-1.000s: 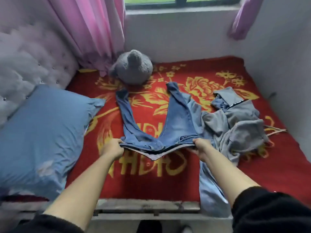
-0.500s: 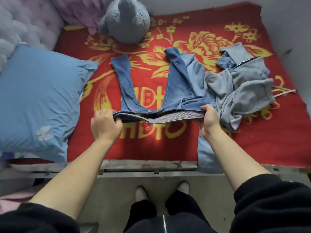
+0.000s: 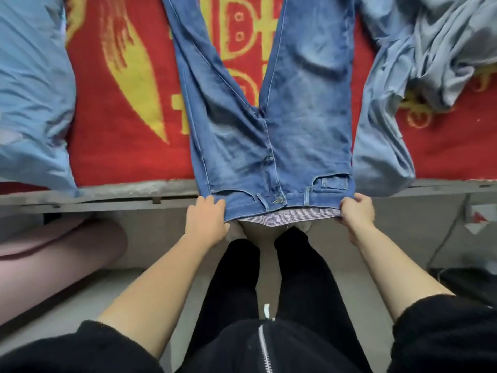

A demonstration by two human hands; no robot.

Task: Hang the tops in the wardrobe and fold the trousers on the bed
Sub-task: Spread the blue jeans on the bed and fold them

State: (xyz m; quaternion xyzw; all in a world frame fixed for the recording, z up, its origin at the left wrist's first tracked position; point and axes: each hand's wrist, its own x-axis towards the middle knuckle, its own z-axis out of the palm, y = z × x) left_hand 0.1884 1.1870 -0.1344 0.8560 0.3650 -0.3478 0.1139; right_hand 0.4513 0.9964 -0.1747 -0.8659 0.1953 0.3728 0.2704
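Fingers (image 3: 208, 203) pinching faded denim jeans (image 3: 304, 130), splayed flat

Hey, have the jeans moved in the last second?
Yes. The jeans slid toward the person: their waistband, earlier over the red blanket, now overhangs the bed frame, gripped by left hand and right hand.

Both hands have the jeans (image 3: 269, 125) by the waistband, left hand (image 3: 205, 220) on one corner and right hand (image 3: 356, 211) on the other, with the waist hanging just past the bed edge (image 3: 121, 188). The legs lie spread in a V on the red blanket (image 3: 129, 146). There's a blue pillow (image 3: 32, 90) off to the left and a grey clothes heap (image 3: 443, 49) on the right.
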